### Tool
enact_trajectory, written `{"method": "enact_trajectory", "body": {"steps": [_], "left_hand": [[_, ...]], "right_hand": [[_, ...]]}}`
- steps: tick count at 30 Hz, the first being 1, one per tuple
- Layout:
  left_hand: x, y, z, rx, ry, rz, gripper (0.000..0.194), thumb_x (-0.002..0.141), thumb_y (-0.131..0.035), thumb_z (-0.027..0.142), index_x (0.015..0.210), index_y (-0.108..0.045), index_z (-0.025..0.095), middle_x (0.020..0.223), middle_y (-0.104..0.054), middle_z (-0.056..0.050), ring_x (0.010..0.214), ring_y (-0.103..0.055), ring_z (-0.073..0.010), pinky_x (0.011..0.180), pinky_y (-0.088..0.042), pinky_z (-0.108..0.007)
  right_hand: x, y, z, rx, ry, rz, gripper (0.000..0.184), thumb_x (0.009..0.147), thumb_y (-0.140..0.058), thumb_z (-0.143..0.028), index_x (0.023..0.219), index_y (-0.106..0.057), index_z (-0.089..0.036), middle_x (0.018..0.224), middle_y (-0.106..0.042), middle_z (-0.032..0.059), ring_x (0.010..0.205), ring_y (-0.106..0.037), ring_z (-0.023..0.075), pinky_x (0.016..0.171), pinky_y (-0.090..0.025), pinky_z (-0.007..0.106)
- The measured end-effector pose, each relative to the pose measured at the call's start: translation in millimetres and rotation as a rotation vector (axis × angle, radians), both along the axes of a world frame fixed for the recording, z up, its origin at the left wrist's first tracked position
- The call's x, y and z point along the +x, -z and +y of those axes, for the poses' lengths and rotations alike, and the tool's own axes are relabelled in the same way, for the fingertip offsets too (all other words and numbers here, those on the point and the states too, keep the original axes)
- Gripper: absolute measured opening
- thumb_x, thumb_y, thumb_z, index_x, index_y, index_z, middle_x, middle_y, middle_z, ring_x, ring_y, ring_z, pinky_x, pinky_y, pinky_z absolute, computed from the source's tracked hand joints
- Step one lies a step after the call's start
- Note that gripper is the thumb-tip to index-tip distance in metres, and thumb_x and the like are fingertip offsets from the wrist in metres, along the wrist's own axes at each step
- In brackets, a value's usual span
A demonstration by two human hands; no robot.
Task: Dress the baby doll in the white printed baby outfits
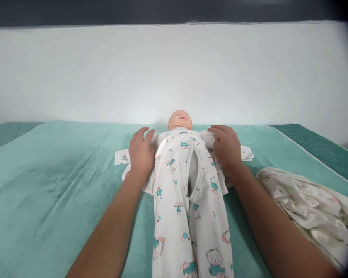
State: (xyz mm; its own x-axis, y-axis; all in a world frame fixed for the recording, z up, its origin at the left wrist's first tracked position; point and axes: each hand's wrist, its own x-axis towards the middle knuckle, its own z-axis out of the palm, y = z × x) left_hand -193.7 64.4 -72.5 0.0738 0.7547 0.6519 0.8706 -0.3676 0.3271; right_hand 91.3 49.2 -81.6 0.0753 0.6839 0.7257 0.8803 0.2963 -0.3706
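Note:
A baby doll lies on its back, head toward the wall. White split-crotch baby pants printed with bears and houses cover its chest and legs. Beneath them spreads a white baby shirt, its cuffs poking out on both sides. My left hand rests by the doll's shoulder on the left, fingers loosely curved and thumb apart, with nothing visible in it. At the opposite shoulder, my right hand has its fingers stretched over the white sleeve, thumb apart. Whether the fingertips touch the cloth is unclear.
A teal mattress cover lies under everything. To the right is a crumpled cream blanket, close to my right forearm. A white wall rises behind the doll's head.

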Motion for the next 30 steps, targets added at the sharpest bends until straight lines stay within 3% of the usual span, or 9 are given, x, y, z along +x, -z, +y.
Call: {"method": "enact_trajectory", "body": {"steps": [4, 7, 10, 15, 19, 23, 25, 27, 30], "left_hand": [[10, 0.0, -1, -0.036, 0.302, -0.082, 0.040, 0.090, -0.040, 0.009, 0.117, -0.066, 0.023, 0.128, -0.066, -0.003, 0.121, -0.058, -0.0178, 0.106, -0.045, -0.034], [11, 1.2, 1, -0.152, 0.348, -0.084, 0.040, 0.094, -0.040, 0.015, 0.128, -0.060, 0.023, 0.138, -0.061, -0.002, 0.133, -0.050, -0.0183, 0.112, -0.040, -0.036], [9, -0.3, -1, -0.205, 0.249, 0.084, 0.044, 0.095, -0.042, 0.019, 0.138, -0.052, 0.022, 0.146, -0.054, -0.004, 0.136, -0.047, -0.0209, 0.116, -0.034, -0.039], [7, -3.9, -5, -0.221, 0.054, 0.249, 0.041, 0.099, -0.038, 0.029, 0.137, -0.052, 0.023, 0.141, -0.058, -0.006, 0.128, -0.051, -0.0273, 0.105, -0.040, -0.045], [-9, 2.8, 7, -0.264, -0.113, 0.149, 0.045, 0.102, -0.026, 0.033, 0.132, -0.058, 0.022, 0.130, -0.063, -0.010, 0.122, -0.054, -0.0318, 0.100, -0.044, -0.051], [-26, 6.9, 16, -0.236, -0.267, -0.064, 0.040, 0.096, -0.036, 0.024, 0.121, -0.065, 0.016, 0.133, -0.059, -0.016, 0.126, -0.050, -0.0352, 0.100, -0.046, -0.053], [-23, 3.2, 13, -0.097, -0.209, -0.155, 0.040, 0.093, -0.037, 0.017, 0.122, -0.065, 0.015, 0.137, -0.055, -0.015, 0.132, -0.046, -0.0303, 0.107, -0.043, -0.048], [-11, -2.3, 6, 0.005, -0.023, -0.201, 0.042, 0.091, -0.035, 0.013, 0.121, -0.064, 0.016, 0.136, -0.057, -0.011, 0.130, -0.049, -0.0228, 0.111, -0.041, -0.040], [9, -6.8, -2, -0.110, 0.303, -0.185, 0.041, 0.093, -0.035, 0.015, 0.122, -0.064, 0.021, 0.132, -0.063, -0.004, 0.122, -0.057, -0.0169, 0.109, -0.043, -0.034]], "right_hand": [[-29, -11.9, -13, -0.115, -0.327, 0.273, 0.037, 0.089, -0.042, -0.015, 0.112, -0.070, -0.022, 0.120, -0.069, 0.0057, 0.113, -0.062, 0.0206, 0.102, -0.047, 0.038], [-38, -16.5, -17, -0.255, -0.406, 0.408, 0.034, 0.095, -0.043, -0.029, 0.118, -0.067, -0.025, 0.126, -0.067, 0.0035, 0.119, -0.060, 0.0200, 0.106, -0.043, 0.038], [-37, -16.1, -15, -0.320, -0.378, 0.398, 0.038, 0.098, -0.042, -0.038, 0.126, -0.064, -0.024, 0.133, -0.063, 0.0051, 0.125, -0.055, 0.0215, 0.110, -0.039, 0.040], [-30, -9.8, -9, -0.329, -0.331, 0.320, 0.044, 0.099, -0.038, -0.045, 0.129, -0.061, -0.022, 0.134, -0.063, 0.0078, 0.124, -0.056, 0.0232, 0.110, -0.039, 0.041], [-20, -4.1, -4, -0.319, -0.282, 0.212, 0.045, 0.100, -0.035, -0.043, 0.128, -0.061, -0.019, 0.131, -0.064, 0.0095, 0.123, -0.056, 0.0252, 0.108, -0.039, 0.043], [-14, -1.8, -3, -0.350, -0.188, 0.143, 0.044, 0.098, -0.038, -0.037, 0.127, -0.062, -0.016, 0.128, -0.066, 0.0114, 0.120, -0.057, 0.0275, 0.107, -0.040, 0.045], [-15, -1.7, -3, -0.363, -0.133, 0.147, 0.043, 0.096, -0.040, -0.034, 0.127, -0.063, -0.014, 0.127, -0.066, 0.0126, 0.119, -0.058, 0.0283, 0.106, -0.041, 0.045], [-17, -1.8, -3, -0.366, -0.102, 0.162, 0.043, 0.094, -0.041, -0.032, 0.125, -0.064, -0.014, 0.126, -0.067, 0.0129, 0.119, -0.058, 0.0285, 0.105, -0.042, 0.045], [-19, -2.0, -4, -0.362, -0.089, 0.181, 0.042, 0.093, -0.041, -0.032, 0.124, -0.064, -0.016, 0.125, -0.068, 0.0124, 0.118, -0.059, 0.0284, 0.105, -0.043, 0.045]]}}
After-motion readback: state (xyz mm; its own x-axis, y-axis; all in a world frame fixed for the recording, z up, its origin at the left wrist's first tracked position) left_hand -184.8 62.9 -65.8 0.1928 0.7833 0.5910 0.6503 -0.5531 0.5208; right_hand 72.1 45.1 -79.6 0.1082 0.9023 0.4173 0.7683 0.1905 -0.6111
